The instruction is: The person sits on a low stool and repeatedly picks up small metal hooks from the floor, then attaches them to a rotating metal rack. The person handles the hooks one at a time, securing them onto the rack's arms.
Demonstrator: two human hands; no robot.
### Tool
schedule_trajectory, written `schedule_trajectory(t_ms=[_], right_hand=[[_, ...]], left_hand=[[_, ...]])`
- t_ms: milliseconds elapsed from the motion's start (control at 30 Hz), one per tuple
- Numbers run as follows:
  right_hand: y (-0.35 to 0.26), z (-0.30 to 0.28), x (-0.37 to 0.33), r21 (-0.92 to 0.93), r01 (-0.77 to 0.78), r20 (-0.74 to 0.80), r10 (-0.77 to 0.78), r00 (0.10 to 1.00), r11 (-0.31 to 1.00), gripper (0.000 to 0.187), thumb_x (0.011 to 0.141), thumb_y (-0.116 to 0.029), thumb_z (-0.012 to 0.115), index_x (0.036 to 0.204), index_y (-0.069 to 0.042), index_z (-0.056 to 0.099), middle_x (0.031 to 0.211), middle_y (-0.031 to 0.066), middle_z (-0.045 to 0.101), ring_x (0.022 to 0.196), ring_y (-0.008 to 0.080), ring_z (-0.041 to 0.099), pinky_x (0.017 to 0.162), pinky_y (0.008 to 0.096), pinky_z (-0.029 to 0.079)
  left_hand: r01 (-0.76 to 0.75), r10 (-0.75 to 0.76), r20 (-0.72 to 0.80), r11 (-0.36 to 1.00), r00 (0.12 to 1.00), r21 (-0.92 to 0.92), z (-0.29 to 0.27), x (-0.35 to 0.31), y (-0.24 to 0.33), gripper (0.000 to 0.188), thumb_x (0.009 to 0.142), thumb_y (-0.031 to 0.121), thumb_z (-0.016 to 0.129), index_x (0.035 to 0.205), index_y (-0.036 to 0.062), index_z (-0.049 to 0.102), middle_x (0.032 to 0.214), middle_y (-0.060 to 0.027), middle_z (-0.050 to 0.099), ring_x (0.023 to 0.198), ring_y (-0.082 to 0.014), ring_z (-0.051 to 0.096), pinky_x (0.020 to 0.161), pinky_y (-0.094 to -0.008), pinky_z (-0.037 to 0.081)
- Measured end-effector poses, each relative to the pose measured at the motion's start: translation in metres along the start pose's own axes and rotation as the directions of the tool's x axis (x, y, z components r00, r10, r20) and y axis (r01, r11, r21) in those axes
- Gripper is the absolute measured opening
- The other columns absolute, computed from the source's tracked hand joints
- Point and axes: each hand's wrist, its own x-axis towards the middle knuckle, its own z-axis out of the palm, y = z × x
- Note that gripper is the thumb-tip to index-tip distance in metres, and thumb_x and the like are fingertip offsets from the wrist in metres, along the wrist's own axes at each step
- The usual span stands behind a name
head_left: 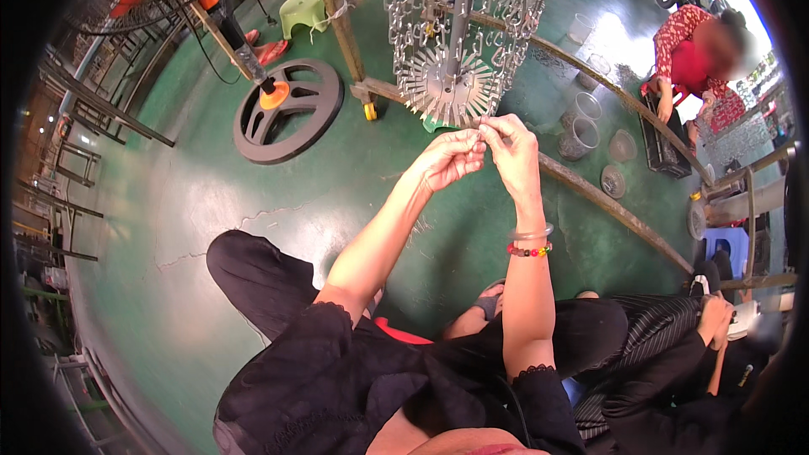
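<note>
My left hand and my right hand meet in front of me, fingers pinched and fingertips nearly touching. What they hold, if anything, is too small to make out. Just beyond them stands a round metal disc with toothed slots all around its rim, fixed on an upright grey pole. Rows of silver metal links hang around the pole, some down to the disc's edge. My right wrist carries a clear bangle and a beaded bracelet.
A wooden-looking beam runs diagonally at right, past clear plastic cups. A black wheel-shaped base and a green stool stand at left. Another person in red works at a dark tray; someone sits beside me at lower right.
</note>
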Motion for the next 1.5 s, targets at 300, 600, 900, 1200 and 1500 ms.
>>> schedule_trajectory(t_ms=[300,600,900,1200,1500], right_hand=[[0.005,-0.001,-0.001,-0.128,-0.058,0.036,0.063,0.997,0.99,0.016,0.078,-0.006,0.067,0.093,0.001,0.069,0.088,0.0103,0.068,0.074,0.0162,0.066,0.068,0.0278,0.051],[0.011,0.011,0.005,-0.097,-0.271,-0.077,0.265,0.961,0.958,0.017,0.078,-0.008,0.069,0.091,0.003,0.068,0.074,0.0092,0.069,0.066,0.0118,0.064,0.063,0.0249,0.05],[0.002,0.027,-0.001,-0.229,-0.171,-0.169,0.134,0.976,0.958,0.018,0.078,-0.012,0.07,0.087,0.003,0.069,0.075,0.0102,0.069,0.066,0.012,0.064,0.062,0.0262,0.05],[0.028,0.021,-0.005,-0.286,-0.135,-0.199,0.079,0.977,0.949,0.02,0.073,-0.015,0.075,0.087,-0.001,0.07,0.077,0.0107,0.066,0.069,0.0185,0.061,0.066,0.0315,0.049],[0.024,0.016,-0.005,-0.302,-0.085,-0.218,0.018,0.976,0.95,0.017,0.072,-0.01,0.075,0.086,-0.002,0.069,0.082,0.009,0.061,0.071,0.0183,0.059,0.067,0.0316,0.048]], left_hand=[[0.158,-0.137,0.142,0.975,0.98,-0.153,-0.007,0.007,0.002,0.013,0.088,0.002,0.055,0.101,0.0015,0.051,0.082,-0.0024,0.05,0.071,-0.0106,0.048,0.065,-0.0232,0.048],[0.121,-0.116,0.048,0.987,0.992,-0.108,-0.011,0.002,0.003,0.02,0.091,0.006,0.054,0.109,0.0011,0.051,0.096,-0.0083,0.061,0.085,-0.0157,0.06,0.077,-0.0299,0.054],[-0.102,0.132,-0.119,0.969,0.984,0.226,0.0,-0.016,-0.004,0.018,0.091,0.019,0.058,0.104,0.0052,0.057,0.099,-0.0049,0.063,0.086,-0.0116,0.061,0.076,-0.0309,0.055],[-0.035,0.024,-0.106,0.995,0.994,-0.096,-0.014,0.004,-0.014,0.014,0.092,0.016,0.053,0.098,0.0063,0.06,0.089,-0.0045,0.065,0.08,-0.0129,0.062,0.072,-0.0309,0.053],[0.031,-0.05,-0.068,0.967,0.996,-0.255,-0.007,0.016,-0.016,0.015,0.091,0.017,0.052,0.098,0.0061,0.06,0.085,-0.0047,0.065,0.073,-0.014,0.061,0.072,-0.0304,0.052]])
